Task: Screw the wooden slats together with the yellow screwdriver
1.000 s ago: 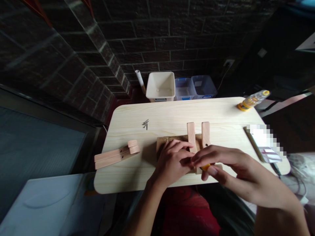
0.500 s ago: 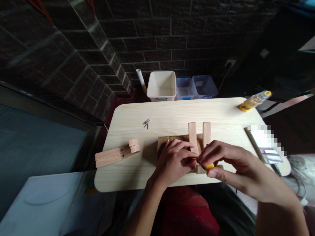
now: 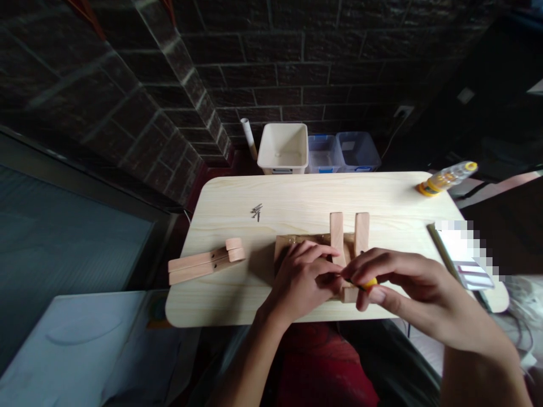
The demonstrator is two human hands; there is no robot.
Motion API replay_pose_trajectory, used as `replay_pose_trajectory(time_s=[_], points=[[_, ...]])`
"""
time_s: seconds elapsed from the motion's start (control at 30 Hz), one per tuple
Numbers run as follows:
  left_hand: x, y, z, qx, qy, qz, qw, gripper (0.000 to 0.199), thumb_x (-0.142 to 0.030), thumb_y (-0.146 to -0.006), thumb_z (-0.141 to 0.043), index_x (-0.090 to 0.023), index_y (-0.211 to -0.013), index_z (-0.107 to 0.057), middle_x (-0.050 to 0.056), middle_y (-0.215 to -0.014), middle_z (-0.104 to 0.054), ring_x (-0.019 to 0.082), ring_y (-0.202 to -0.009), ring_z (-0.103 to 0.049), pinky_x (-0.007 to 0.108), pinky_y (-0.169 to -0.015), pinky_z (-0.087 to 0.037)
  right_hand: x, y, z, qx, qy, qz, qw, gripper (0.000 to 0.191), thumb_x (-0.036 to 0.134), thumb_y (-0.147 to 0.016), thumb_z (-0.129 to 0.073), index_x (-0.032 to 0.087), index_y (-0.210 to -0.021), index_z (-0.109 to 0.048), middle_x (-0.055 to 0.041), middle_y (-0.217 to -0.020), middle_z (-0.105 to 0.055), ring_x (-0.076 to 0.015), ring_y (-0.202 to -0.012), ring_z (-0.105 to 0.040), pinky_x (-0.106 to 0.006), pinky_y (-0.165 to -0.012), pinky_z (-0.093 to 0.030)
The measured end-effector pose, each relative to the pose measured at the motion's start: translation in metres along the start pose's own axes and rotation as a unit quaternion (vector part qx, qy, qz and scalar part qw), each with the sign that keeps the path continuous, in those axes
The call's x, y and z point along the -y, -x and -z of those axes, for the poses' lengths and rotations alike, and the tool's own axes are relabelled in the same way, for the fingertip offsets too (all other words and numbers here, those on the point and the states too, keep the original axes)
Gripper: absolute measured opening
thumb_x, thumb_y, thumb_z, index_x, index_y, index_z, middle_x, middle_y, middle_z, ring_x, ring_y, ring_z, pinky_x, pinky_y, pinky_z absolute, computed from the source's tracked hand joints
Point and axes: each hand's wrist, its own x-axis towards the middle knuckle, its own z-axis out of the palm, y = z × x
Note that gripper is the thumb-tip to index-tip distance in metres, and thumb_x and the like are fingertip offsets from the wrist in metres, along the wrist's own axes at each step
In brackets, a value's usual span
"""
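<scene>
My right hand (image 3: 399,288) is closed around a small screwdriver (image 3: 372,282) with a yellow and black handle. Its tip points left, toward the fingers of my left hand. My left hand (image 3: 299,277) reaches over a cardboard box (image 3: 281,243), its fingers curled onto the left wooden strip (image 3: 336,229); the thumb is mostly hidden. A second wooden strip (image 3: 362,232) lies parallel on the right, with a dark screw spot near my right hand. Under the hands, a wooden crosspiece (image 3: 349,294) shows at the near end. The screwdriver's contact point is hidden.
Joined wooden strips (image 3: 203,264) with a rounded end piece lie at left. Several loose screws (image 3: 257,211) sit further back. A clear bottle with yellow ends (image 3: 447,178) stands at the table's (image 3: 297,192) back right. Beyond are a white bin (image 3: 283,164) and plastic boxes (image 3: 322,155).
The whole view has shifted slightly, so the table sits a little further right. My right hand has turned a little on the screwdriver, covering more of its handle. My left hand stays in place.
</scene>
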Motion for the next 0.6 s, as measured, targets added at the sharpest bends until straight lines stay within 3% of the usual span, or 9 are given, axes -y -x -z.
replay_pose_trajectory(time_s=[0.13,0.33,0.6], points=[[0.0001,0.0001,0.001,0.007,0.006,-0.004,1.0,0.009,-0.026,-0.087,-0.079,-0.027,-0.096,-0.08,-0.002,-0.129,-0.076,0.025,-0.115,-0.064,0.045,-0.103,-0.048,-0.0004,0.001,0.0045,0.015,0.0,-0.002,1.0,0.023,0.02,-0.106,-0.062,0.032,-0.122,-0.074,-0.0045,-0.113,-0.079,-0.0173,-0.093,-0.078,-0.028,-0.086,-0.063],[-0.0003,0.0003,0.0007,0.009,0.006,-0.001,1.0,0.011,-0.027,-0.088,-0.079,-0.027,-0.099,-0.081,-0.002,-0.13,-0.076,0.025,-0.117,-0.064,0.045,-0.104,-0.047,0.0017,0.0028,0.0063,0.005,0.019,-0.012,1.0,0.02,0.022,-0.104,-0.067,0.032,-0.119,-0.076,-0.0022,-0.109,-0.079,-0.0142,-0.087,-0.078,-0.023,-0.081,-0.061],[-0.001,0.0,0.0005,0.006,0.007,0.0,1.0,0.011,-0.028,-0.087,-0.081,-0.029,-0.098,-0.081,-0.002,-0.129,-0.076,0.026,-0.116,-0.064,0.046,-0.101,-0.047,-0.0019,0.001,0.0071,-0.014,0.021,0.011,1.0,0.019,0.019,-0.098,-0.075,0.031,-0.113,-0.077,-0.0027,-0.11,-0.079,-0.0176,-0.099,-0.077,-0.026,-0.088,-0.06]])
